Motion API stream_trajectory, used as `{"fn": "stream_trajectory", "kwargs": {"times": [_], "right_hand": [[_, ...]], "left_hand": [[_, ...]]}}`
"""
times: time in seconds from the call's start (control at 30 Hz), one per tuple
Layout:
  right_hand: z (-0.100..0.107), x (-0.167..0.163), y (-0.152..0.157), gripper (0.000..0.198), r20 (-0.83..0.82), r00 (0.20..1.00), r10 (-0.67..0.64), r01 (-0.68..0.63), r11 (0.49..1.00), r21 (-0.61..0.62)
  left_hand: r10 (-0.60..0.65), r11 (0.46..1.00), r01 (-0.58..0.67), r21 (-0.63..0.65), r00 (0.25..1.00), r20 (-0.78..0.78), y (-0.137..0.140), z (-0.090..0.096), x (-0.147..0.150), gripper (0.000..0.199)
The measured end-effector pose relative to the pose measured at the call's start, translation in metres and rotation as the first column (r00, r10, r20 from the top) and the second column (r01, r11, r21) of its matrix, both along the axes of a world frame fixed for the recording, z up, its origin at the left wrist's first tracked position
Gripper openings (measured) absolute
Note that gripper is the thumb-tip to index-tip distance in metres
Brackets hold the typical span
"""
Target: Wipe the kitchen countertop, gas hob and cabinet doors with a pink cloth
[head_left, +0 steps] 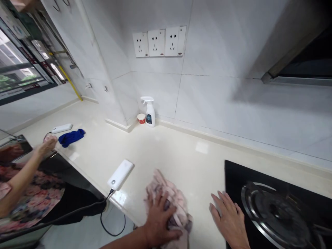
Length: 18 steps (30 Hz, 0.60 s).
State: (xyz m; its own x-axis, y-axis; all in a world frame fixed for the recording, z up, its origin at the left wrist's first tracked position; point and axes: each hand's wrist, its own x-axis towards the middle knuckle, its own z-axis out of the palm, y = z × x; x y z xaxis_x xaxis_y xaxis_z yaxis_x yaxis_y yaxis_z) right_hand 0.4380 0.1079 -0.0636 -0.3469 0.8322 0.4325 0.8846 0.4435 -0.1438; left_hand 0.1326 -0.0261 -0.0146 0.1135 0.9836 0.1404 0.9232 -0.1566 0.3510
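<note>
My left hand (159, 218) presses down on a crumpled pink cloth (176, 197) on the cream countertop (192, 166), fingers bent into its folds. Part of the cloth is hidden under the hand. To the right, my right hand (229, 219) is open with its fingers apart, at the left edge of the black gas stove (233, 176). Nothing is in it. A white power bank (121, 174) with a cable plugged in lies left of the cloth.
A white spray bottle (150, 114) and a small red-and-white tub (141, 118) stand in the wall corner. Further left are a blue cloth (71, 137), another white device (62, 128) and another person's hand (48, 143). A burner (277, 211) sits on the stove.
</note>
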Motion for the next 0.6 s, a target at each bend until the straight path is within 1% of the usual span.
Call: {"fn": "stream_trajectory", "kwargs": {"times": [0.03, 0.1, 0.13, 0.2, 0.27, 0.37, 0.43, 0.5, 0.53, 0.6], "right_hand": [[-0.001, 0.001, 0.000, 0.049, -0.006, 1.000, 0.005, -0.005, 1.000, 0.002], [-0.004, 0.004, 0.000, 0.050, -0.019, 1.000, 0.022, -0.022, 1.000, 0.006], [-0.006, 0.005, 0.000, 0.050, -0.025, 0.999, 0.031, -0.031, 1.000, 0.006], [-0.009, 0.009, 0.001, 0.051, -0.033, 0.998, 0.044, -0.044, 0.999, 0.006], [-0.012, 0.012, 0.001, 0.051, -0.036, 0.998, 0.052, -0.052, 0.999, 0.001], [-0.014, 0.013, 0.002, 0.051, -0.050, 0.998, 0.049, -0.050, 0.999, -0.022], [-0.014, 0.012, 0.002, 0.051, -0.056, 0.998, 0.036, -0.038, 0.998, -0.044], [-0.013, 0.011, 0.001, 0.051, -0.062, 0.998, 0.021, -0.024, 0.999, -0.047], [-0.013, 0.010, 0.001, 0.051, -0.066, 0.998, 0.014, -0.017, 0.999, -0.041], [-0.011, 0.008, 0.001, 0.052, -0.075, 0.997, 0.005, -0.007, 1.000, -0.028]], "left_hand": [[-0.098, 0.995, 0.099, -0.004, 0.995, 0.026, 0.004, -0.006, 0.012, 0.077], [-0.196, 0.981, 0.196, -0.006, 0.979, 0.063, 0.010, -0.015, 0.026, 0.073], [-0.214, 0.976, 0.215, -0.011, 0.974, 0.074, 0.011, -0.016, 0.027, 0.070], [-0.201, 0.978, 0.205, -0.035, 0.976, 0.082, 0.007, -0.013, 0.014, 0.062], [-0.138, 0.988, 0.141, -0.061, 0.989, 0.058, -0.007, -0.004, -0.013, 0.055], [0.054, 0.997, -0.056, -0.044, 0.997, -0.049, -0.038, 0.011, -0.065, 0.053], [0.218, 0.976, -0.219, 0.004, 0.968, -0.121, -0.059, 0.016, -0.098, 0.055], [0.346, 0.938, -0.344, 0.040, 0.925, -0.158, -0.076, 0.018, -0.122, 0.049], [0.384, 0.923, -0.382, 0.048, 0.909, -0.165, -0.082, 0.017, -0.130, 0.046], [0.421, 0.907, -0.418, 0.054, 0.891, -0.171, -0.087, 0.013, -0.136, 0.044]]}}
